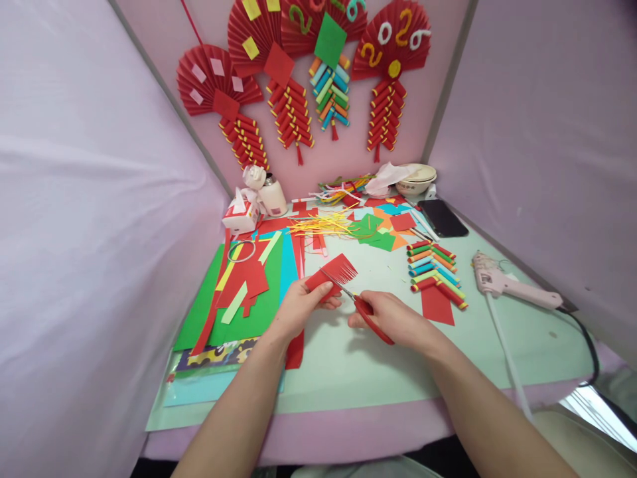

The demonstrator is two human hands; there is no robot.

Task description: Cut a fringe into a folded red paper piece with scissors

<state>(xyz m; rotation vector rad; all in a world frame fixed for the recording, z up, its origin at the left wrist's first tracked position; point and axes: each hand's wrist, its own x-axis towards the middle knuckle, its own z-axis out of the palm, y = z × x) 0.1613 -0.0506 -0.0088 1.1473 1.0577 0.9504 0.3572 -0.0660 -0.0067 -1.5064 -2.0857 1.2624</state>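
Note:
My left hand point(304, 300) pinches a piece of red paper point(334, 271), held above the middle of the table. Narrow fringe strips run along the paper's right edge. A pair of red-handled scissors point(369, 318) is gripped in my right hand point(385, 311), its blades reaching to the fringed paper. To the right of that hand lies a paper firecracker string point(434, 267) of rolled, coloured tubes, with a red paper square point(438, 304) at its lower end. Cut red, yellow and pale green pieces rest on green sheets point(199, 318) to the left.
A pink glue gun point(517, 289) with a black cord lies at the right, near a phone point(442, 218). Yellow paper strips point(326, 224), a tissue pack point(241, 214), a white bottle point(273, 196) and bowls point(417, 179) are farther back. Red fan decorations point(393, 40) hang on the back wall.

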